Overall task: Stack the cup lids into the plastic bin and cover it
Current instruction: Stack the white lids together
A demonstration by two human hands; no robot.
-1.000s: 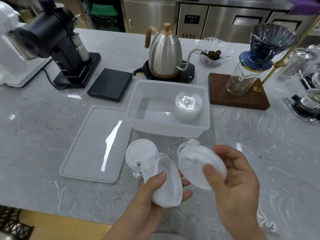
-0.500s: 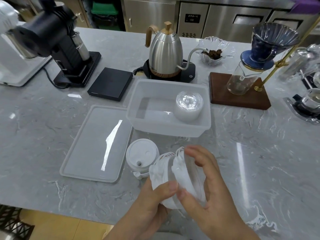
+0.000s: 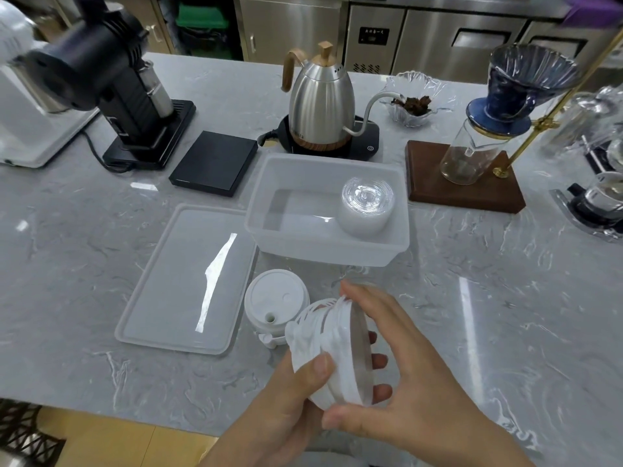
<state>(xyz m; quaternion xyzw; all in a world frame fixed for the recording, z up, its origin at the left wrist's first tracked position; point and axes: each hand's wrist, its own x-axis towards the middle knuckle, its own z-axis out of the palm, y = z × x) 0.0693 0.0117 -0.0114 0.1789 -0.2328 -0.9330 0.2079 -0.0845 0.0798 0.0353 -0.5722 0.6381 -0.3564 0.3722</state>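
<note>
A bundle of white cup lids is held on edge above the counter's front, pressed between both hands. My left hand grips it from the left with the thumb on top. My right hand cups it from the right. A short stack of white lids rests on the counter just left of the bundle. The translucent plastic bin stands behind, with a stack of clear lids in its right end. The bin's flat cover lies on the counter at the left.
Behind the bin stand a steel gooseneck kettle on its base and a flat black scale. A black grinder is at the back left. A wooden stand with a glass carafe and blue dripper is at the right.
The two groups of lids, held apart a second ago, have been brought together into one bundle. My right hand moved left and now presses against it.
</note>
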